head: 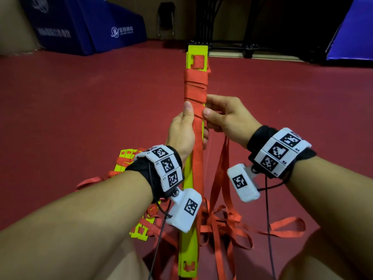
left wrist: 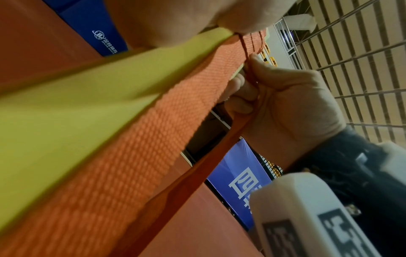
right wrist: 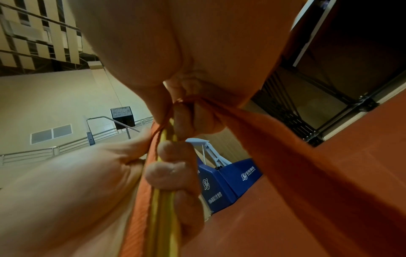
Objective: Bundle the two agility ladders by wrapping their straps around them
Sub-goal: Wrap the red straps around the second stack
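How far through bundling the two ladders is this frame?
Partly done. Several strap turns already bind the far end of the held ladder. The left hand grips the stack while the right hand pinches the strap. Left: loose strap and the second ladder, unwrapped on the floor.

head: looks forward and down over both forearms, red floor (head: 80, 118) running off to the far wall
left wrist: super close, aimed rightward and up along the rung stack (left wrist: 66, 121)
right wrist: close, aimed leftward and up
shared: all three catch the wrapped stack
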A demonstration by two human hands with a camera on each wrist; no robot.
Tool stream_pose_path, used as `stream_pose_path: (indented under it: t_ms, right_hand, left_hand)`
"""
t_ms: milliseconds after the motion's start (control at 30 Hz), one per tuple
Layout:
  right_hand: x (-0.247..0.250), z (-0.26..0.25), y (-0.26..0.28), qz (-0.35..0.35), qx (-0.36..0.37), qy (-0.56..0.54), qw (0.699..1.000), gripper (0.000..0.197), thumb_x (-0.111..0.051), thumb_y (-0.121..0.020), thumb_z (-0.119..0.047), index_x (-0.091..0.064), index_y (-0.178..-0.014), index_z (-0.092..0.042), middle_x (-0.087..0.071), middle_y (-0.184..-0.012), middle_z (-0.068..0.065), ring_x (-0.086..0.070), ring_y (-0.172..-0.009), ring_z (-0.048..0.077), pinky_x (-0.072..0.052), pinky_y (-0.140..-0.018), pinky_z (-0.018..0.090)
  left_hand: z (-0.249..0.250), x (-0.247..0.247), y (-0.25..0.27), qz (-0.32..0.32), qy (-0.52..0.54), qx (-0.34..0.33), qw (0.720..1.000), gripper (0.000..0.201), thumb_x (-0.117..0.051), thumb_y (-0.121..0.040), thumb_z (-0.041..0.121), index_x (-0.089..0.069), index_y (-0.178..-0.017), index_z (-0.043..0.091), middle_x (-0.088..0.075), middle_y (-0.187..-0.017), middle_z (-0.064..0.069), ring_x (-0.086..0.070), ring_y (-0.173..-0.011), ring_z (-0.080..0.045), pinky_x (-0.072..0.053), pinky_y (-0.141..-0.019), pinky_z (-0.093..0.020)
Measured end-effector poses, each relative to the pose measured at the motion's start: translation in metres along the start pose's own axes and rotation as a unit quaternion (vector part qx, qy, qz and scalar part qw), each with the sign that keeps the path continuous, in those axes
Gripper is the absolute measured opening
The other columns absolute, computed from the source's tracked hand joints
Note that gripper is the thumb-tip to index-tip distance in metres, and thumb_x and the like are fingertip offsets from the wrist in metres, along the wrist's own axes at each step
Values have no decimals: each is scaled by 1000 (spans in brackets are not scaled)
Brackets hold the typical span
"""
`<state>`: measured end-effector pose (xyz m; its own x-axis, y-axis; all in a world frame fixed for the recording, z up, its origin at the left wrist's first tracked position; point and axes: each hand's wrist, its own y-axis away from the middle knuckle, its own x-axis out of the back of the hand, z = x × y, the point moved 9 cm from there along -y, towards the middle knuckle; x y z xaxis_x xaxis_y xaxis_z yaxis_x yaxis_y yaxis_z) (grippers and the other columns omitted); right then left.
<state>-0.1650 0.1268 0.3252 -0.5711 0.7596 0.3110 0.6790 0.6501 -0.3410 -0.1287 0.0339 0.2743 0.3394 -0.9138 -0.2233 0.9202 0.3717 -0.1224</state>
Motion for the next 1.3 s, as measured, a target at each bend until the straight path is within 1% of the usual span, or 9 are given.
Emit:
stream_pose_path:
  t_ms: [133, 233, 433, 567, 667, 800, 933, 1100, 1300]
  right_hand:
    - [17, 2, -1, 63, 15, 143, 988, 17, -59, -100, -18, -71, -112, -18, -67, -84, -7, -57, -67, -4, -47, -68, 22]
    - [21, 3, 0, 83, 14, 197, 977, 17, -62, -99, -32, -72, -91, -19, -70, -81, -1, -58, -69, 3, -51, -70, 33]
    - [22, 0, 1, 42, 24, 141, 989, 21, -61, -97, -24, -65, -76, -23, -57, -66, -11, -51, -63, 4, -42, -66, 24]
    - [25, 5, -1, 34, 9, 103, 994, 11, -60, -87, -23, -65, -77, -23, -57, -71, -4, -51, -71, 13, -42, -73, 31]
    - [20, 8, -2, 33, 7, 78, 996, 5, -60, -85, -21, -64, -85, -18, -57, -77, 0, -52, -75, 12, -42, -77, 30]
    - [12, 5, 0, 22, 11, 3, 1000, 30, -58, -86, -16, -59, -115, -8, -54, -90, 12, -52, -72, 6, -42, -67, 18]
    - [4, 1, 1, 4, 19, -65, 998, 37, -57, -92, -13, -56, -129, -7, -61, -99, 12, -54, -74, 16, -40, -61, 26]
    - [-6, 7, 3, -39, -3, -140, 989, 42, -60, -93, -14, -49, -129, 6, -62, -79, 10, -59, -59, 26, -43, -60, 40]
    - [0, 3, 6, -7, 14, -109, 994, 23, -64, -92, -5, -58, -113, 4, -66, -73, -3, -52, -50, 11, -42, -48, 21]
  left_hand:
    - [-1, -2, 0, -3, 3, 18, 1000, 59, -28, -106, 53, -64, -89, 10, -56, -52, -6, -50, -40, -19, -44, -44, -25]
    - [0, 0, -1, 10, 8, 22, 1000, 62, -29, -106, 56, -62, -84, 9, -57, -51, -6, -49, -39, -20, -44, -45, -26]
    - [1, 1, 2, 22, -60, 24, 998, 67, -28, -103, 62, -60, -73, 10, -54, -48, -3, -54, -41, -25, -50, -53, -40]
    - [2, 2, 5, 33, -55, 41, 997, 62, -29, -102, 63, -54, -76, 13, -50, -42, -3, -56, -41, -25, -52, -55, -43]
    - [1, -1, 7, 23, -42, 49, 998, 58, -31, -103, 62, -60, -85, 15, -53, -42, -6, -53, -38, -22, -49, -46, -30]
    - [0, -1, 2, 14, -16, 36, 999, 61, -33, -103, 61, -64, -105, 8, -52, -49, -2, -53, -41, -18, -42, -39, -25]
    - [2, -2, 2, 3, 27, 39, 999, 60, -34, -101, 62, -59, -100, 8, -49, -53, 0, -50, -39, -15, -37, -38, -22]
    - [-1, -9, 4, -41, 28, 61, 997, 62, -30, -103, 60, -63, -87, 10, -50, -50, -4, -53, -42, -20, -46, -44, -25]
    - [-16, -4, 2, -47, -35, 96, 994, 63, -35, -105, 59, -69, -95, 6, -69, -71, -13, -67, -57, -28, -55, -56, -32]
